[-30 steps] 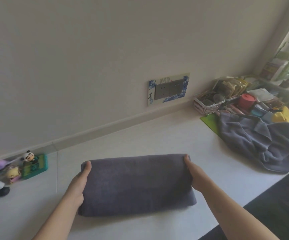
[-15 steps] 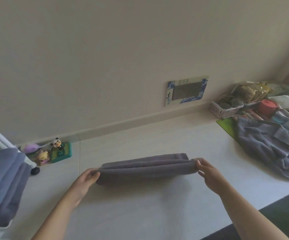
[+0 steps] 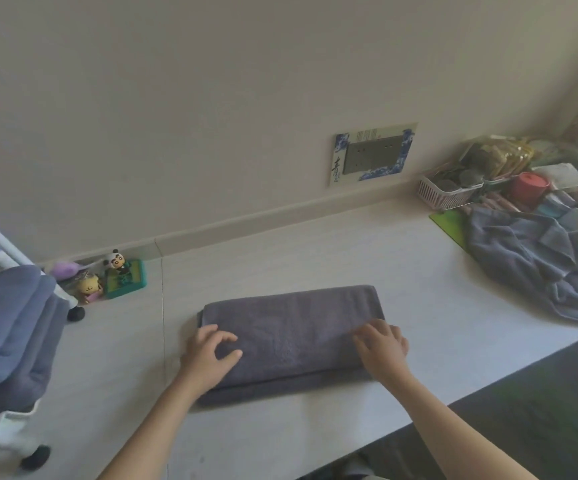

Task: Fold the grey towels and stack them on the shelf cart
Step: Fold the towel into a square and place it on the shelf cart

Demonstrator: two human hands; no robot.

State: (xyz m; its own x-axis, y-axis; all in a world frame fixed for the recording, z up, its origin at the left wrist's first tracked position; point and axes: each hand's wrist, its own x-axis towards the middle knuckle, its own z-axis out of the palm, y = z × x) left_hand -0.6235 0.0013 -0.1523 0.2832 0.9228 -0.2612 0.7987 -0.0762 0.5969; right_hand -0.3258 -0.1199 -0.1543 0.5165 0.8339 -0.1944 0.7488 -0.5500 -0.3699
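Note:
A folded grey towel (image 3: 291, 334) lies flat on the pale floor in front of me. My left hand (image 3: 209, 355) rests on its left part, fingers loosely bent and thumb spread. My right hand (image 3: 382, 348) lies palm down on its right near corner. Neither hand grips the cloth. At the left edge stands the white shelf cart (image 3: 6, 420), with folded grey towels (image 3: 3, 334) stacked on it. A heap of unfolded grey towels (image 3: 537, 265) lies at the far right.
Small toy figures (image 3: 107, 278) sit by the skirting behind the cart's black wheel (image 3: 76, 313). A white basket (image 3: 447, 192), a red cup (image 3: 530, 187) and clutter fill the back right corner. A dark mat (image 3: 523, 420) covers the near right.
Half a second ago both hands held the towel lifted by its ends. Now it lies flat on the floor, folded, and both hands rest on top of it.

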